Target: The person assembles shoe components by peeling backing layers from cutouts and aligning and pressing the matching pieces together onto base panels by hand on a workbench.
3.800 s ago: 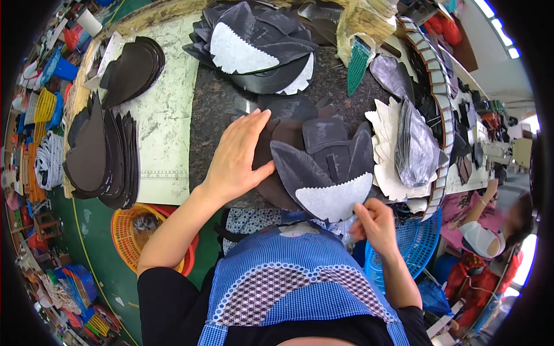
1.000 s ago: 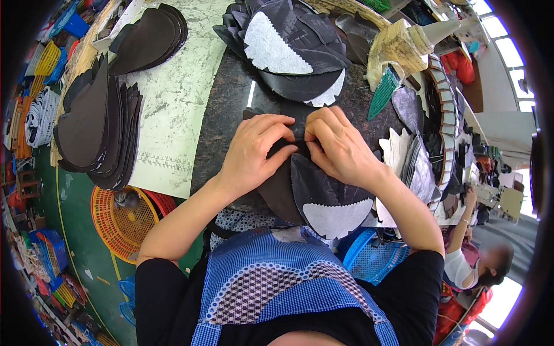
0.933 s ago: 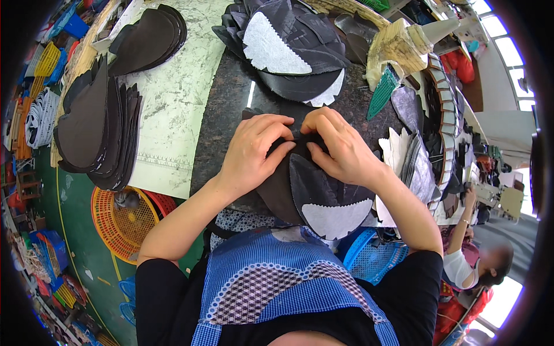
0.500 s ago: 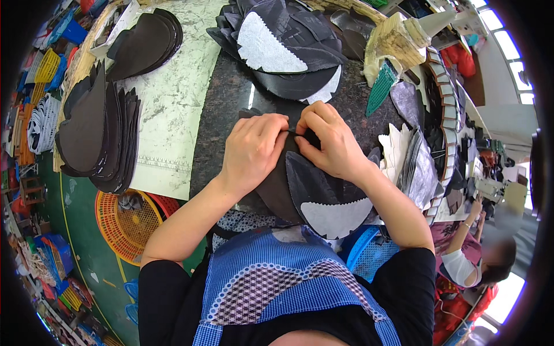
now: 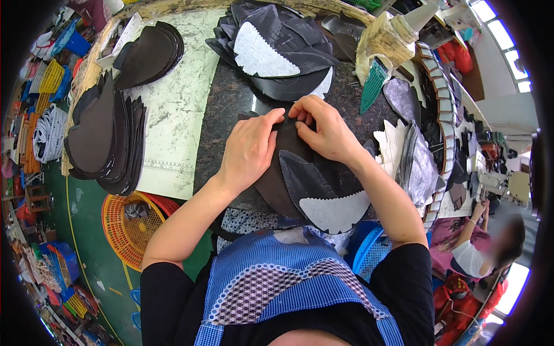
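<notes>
My left hand is closed by the top edge of a dark brown shoe-upper piece, thumb and fingers pinching it. Just to the right, my right hand has its fingers curled and its thumb bent in at the same edge. Both hands hide part of that edge. Lying over the brown material, toward my body, is a black piece with a white, jagged-edged backing patch. Beyond my hands a pile of black cut pieces rests on the dark stone slab.
Brown piece stacks stand on the pale board at left. White and grey pieces, a green pointed pad and a wooden block are at right. An orange basket sits below. Another person works far right.
My left fingers have shifted slightly left along the edge, and the gap between my hands has widened a little. The whole view has tilted slightly; the pieces stay in place.
</notes>
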`<state>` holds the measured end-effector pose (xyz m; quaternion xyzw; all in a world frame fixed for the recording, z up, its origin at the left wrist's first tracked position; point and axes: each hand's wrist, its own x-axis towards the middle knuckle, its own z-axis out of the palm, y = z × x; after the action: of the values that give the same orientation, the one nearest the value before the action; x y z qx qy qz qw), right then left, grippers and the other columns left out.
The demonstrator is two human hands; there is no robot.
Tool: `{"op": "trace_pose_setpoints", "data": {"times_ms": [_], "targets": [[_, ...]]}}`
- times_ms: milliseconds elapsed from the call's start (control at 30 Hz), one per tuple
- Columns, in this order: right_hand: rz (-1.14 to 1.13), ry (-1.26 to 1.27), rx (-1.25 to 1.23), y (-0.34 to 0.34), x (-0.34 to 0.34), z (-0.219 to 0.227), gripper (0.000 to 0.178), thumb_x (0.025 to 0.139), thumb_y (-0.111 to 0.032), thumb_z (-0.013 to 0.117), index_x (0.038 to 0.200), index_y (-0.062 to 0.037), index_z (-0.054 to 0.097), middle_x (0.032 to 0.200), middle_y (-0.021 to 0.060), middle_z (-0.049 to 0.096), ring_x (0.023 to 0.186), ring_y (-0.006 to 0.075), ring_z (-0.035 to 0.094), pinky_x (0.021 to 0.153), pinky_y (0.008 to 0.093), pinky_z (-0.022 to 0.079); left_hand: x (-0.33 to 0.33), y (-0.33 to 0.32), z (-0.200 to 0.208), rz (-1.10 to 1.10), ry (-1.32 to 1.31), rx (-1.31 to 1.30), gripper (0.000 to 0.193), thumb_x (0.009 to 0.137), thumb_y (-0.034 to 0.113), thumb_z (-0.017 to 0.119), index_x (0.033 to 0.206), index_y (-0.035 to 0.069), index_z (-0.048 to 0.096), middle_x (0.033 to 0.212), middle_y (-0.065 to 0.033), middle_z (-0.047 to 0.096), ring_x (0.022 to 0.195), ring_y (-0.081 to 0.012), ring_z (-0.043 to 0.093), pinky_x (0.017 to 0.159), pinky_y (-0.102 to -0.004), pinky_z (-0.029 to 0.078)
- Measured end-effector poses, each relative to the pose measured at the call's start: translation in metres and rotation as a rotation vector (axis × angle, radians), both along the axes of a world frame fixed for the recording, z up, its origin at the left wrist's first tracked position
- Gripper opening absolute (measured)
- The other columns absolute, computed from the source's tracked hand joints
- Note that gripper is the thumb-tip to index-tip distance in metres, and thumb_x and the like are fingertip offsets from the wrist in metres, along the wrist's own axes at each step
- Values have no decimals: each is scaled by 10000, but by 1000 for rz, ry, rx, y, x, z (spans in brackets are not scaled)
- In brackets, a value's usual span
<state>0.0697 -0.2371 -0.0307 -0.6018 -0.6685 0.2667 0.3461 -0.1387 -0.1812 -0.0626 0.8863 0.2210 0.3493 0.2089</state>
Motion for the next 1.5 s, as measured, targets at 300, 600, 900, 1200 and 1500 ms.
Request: {"op": "trace_pose_setpoints", "data": {"times_ms": [300,600,900,1200,1500], "targets": [[-21,-122,239,-111,14,71,501,762,-191,807,1215,-53,643,1217,129,638,1106,289,629,948,416,500,-21,-5,29,-64,-118,64,400,901,-78,566,1293,2,566,1323,-163,631,1250,-344,602,1125,-475,428],[-402,-239,481,-162,-1,58,390,771,63,661,1156,30,710,1133,239,718,1085,403,697,977,463,533,-40,-5,-9,-53,-400,-318,453,1084,188,406,1468,-48,358,1520,-236,431,1442,-336,407,1229,-451,249],[-56,-272,297,-131,-57,-2,550,789,-224,790,1288,-45,642,1332,144,625,1302,353,561,1042,463,484,-17,-43,27,-297,-190,-9,314,942,60,608,1247,-15,589,1269,-201,631,1174,-361,622,1055,-480,458],[-862,-664,251,-252,111,7,113,823,-49,775,909,-36,703,927,83,651,859,264,617,754,346,490,-2,-75,15,-286,129,165,353,844,51,720,1193,33,675,1267,-146,638,1147,-326,635,1011,-469,487],[-431,154,226,-157,53,109,60,924,-36,684,902,15,704,1010,88,706,917,130,625,811,274,485,25,-79,90,-635,-212,-264,248,789,27,792,1024,28,710,1026,-133,730,886,-288,694,775,-384,550]]}}
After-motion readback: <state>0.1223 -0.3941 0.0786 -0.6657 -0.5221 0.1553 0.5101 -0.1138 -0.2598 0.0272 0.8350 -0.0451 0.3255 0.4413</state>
